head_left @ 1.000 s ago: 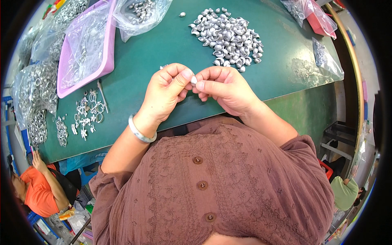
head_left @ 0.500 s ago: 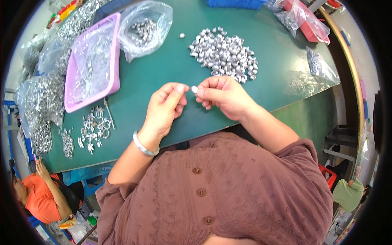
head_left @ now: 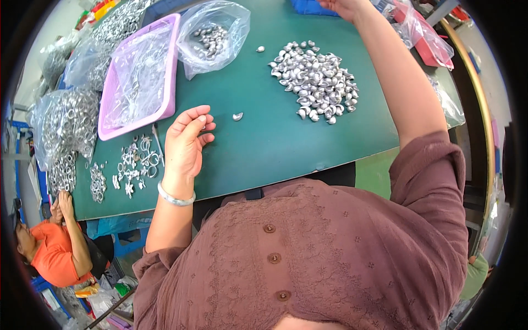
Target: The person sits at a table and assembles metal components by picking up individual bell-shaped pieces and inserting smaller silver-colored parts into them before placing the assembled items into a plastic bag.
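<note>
From my end, I see the left hand (head_left: 188,135) over the near-left part of the table (head_left: 258,148), thumb drawn in against curled fingers with little gap; whether a small part is pinched there I can't tell. The right hand (head_left: 347,7) is at the far edge of view beside the blue bin (head_left: 312,7), its fingers partly cut off, so I can't tell how far they are open or what they hold. One silver shell (head_left: 237,116) lies alone on the table, just right of the left hand and apart from it; the pile (head_left: 316,80) of like shells sits farther right, and another stray (head_left: 260,49) rests farther off, between pile and bag (head_left: 237,34). For good handling, I'd judge a light fingertip pinch across a shell's edges steadier than one on its rounded back, which could slip or roll. I'd keep the near shell well clear of the pile so the two don't mix, and carry the right forearm high, since it passes close by the pile's right side. As for writing, I can read no brand or label on the bin, the bag or the lilac basket (head_left: 171,77).
</note>
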